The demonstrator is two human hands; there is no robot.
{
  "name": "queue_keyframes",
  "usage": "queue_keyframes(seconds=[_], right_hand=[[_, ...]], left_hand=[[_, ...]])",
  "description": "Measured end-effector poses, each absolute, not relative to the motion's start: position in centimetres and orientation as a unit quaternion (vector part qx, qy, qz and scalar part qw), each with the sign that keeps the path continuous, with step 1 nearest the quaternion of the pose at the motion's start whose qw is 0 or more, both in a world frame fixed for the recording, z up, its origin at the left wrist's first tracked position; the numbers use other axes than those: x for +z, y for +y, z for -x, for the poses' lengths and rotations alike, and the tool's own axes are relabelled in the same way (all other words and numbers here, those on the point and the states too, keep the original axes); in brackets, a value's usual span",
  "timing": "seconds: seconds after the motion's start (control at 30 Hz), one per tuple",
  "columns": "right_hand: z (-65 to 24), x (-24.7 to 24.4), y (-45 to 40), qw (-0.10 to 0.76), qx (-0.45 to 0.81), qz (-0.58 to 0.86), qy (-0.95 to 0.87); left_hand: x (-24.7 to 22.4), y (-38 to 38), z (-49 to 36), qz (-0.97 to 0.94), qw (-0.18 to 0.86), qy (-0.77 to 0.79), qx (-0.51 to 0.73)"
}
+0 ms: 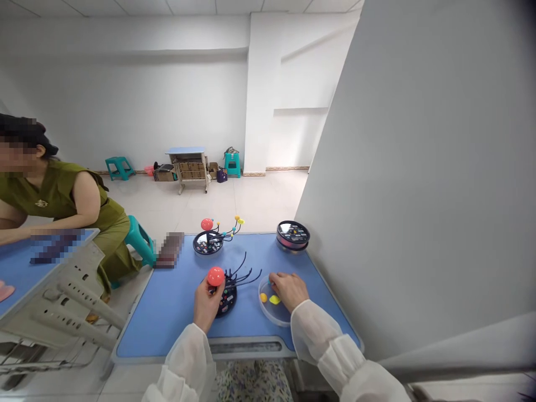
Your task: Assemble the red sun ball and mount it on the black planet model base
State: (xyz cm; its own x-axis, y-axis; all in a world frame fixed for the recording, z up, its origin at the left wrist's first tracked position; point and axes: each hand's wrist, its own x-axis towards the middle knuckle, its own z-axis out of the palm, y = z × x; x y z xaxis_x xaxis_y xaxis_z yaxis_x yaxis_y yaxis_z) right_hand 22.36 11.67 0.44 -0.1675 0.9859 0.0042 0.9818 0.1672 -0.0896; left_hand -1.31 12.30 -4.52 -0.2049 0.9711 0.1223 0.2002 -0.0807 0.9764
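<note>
Left grip point(207, 304) is closed on a red ball point(215, 276) above a black disc with wire arms point(229, 301), near the surface's point(159, 318) front edge. Right grip point(290, 290) curls over a clear dish point(268, 317) of yellow pieces point(274, 300); whether it holds one is unclear.

Bright, even room light casts only soft shadows on the blue desk point(159, 318). Wide-angle distortion bends the white wall point(419, 167) at the right edge, and the top-right corner darkens.
</note>
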Motion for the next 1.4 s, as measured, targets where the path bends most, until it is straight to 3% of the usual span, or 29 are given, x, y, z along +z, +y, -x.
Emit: queue_keyframes(seconds=[0.1,0.3,0.43,0.6,0.73,1.0,1.23,1.4], right_hand=[[-22.4,0.5,11.3,0.046,0.042,0.648,-0.759],[-20.2,1.0,10.8,0.363,0.274,0.572,-0.683],[-17.4,1.8,12.6,0.439,0.378,0.511,-0.635],[-15.7,3.5,16.1,0.353,0.363,0.479,-0.717],[-15.6,4.7,17.7,0.282,0.448,0.433,-0.730],[-15.6,3.7,19.1,0.246,0.494,0.414,-0.724],[-15.7,3.5,19.7,0.233,0.451,0.414,-0.756],[-15.5,5.3,20.2,0.147,0.373,0.416,-0.816]], left_hand=[[-4.7,12.3,1.1,-0.511,0.368,0.573,0.524],[-4.9,12.1,0.5,-0.500,0.388,0.562,0.533],[-4.7,12.0,0.2,-0.494,0.403,0.549,0.541],[-4.2,11.8,-0.1,-0.480,0.415,0.560,0.533],[-4.1,11.7,-0.3,-0.471,0.423,0.567,0.528],[-4.1,11.8,-0.4,-0.468,0.421,0.573,0.525],[-4.6,12.0,-0.4,-0.479,0.418,0.574,0.516],[-4.9,12.1,-0.3,-0.487,0.405,0.574,0.519]])
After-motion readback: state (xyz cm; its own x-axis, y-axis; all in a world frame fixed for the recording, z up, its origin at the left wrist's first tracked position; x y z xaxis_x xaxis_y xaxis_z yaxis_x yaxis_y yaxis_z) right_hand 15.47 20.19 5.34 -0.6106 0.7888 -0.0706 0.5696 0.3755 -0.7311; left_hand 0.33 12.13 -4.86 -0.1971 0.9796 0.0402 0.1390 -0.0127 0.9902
